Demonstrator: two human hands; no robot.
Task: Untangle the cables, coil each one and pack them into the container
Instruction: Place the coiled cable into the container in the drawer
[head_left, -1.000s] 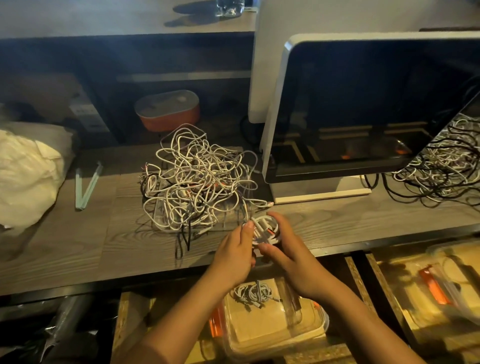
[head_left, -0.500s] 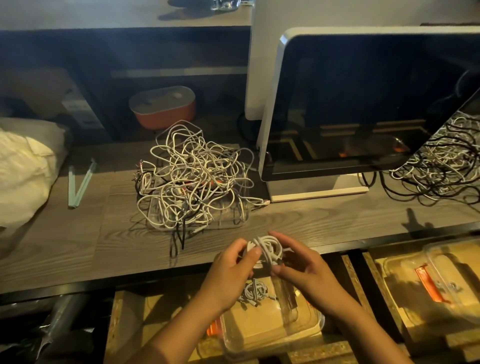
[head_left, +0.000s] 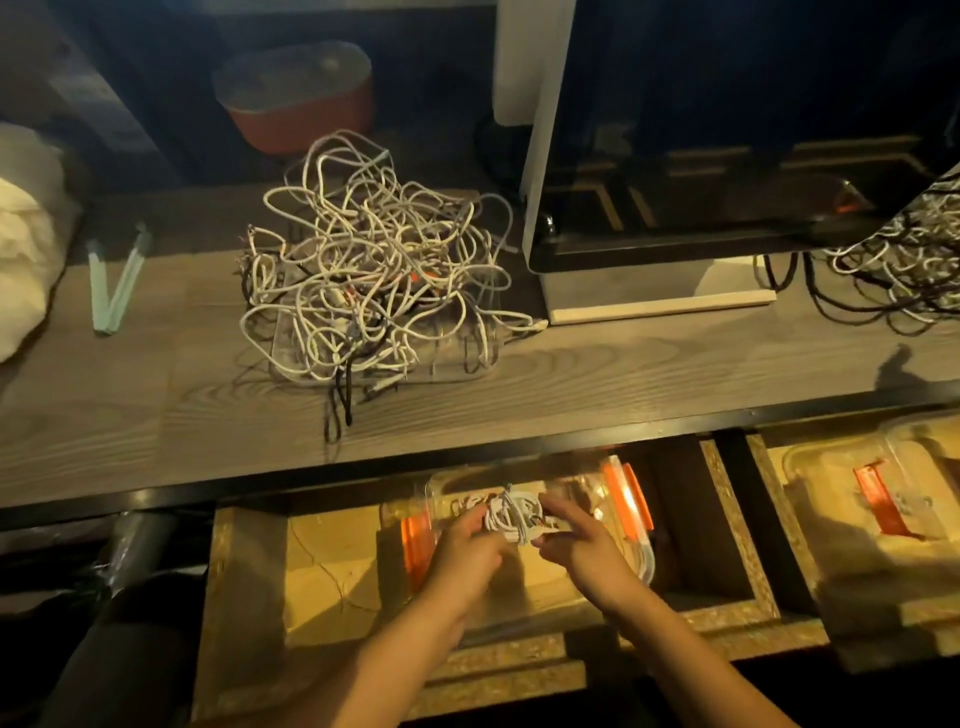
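White coiled cable (head_left: 511, 517) pinched between left hand (head_left: 467, 548) and right hand (head_left: 584, 553); over clear container (head_left: 647, 551)

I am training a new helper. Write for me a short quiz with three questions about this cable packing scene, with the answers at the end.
1. True or false: the tangled cables lie on the desk, left of the monitor.
2. How many hands hold the coiled cable? A) none B) one C) two
3. Fill in: the coil is held at the clear ___ with orange clips, inside the drawer.
Key: 1. True. 2. C: the left hand and the right hand both grip it. 3. container.
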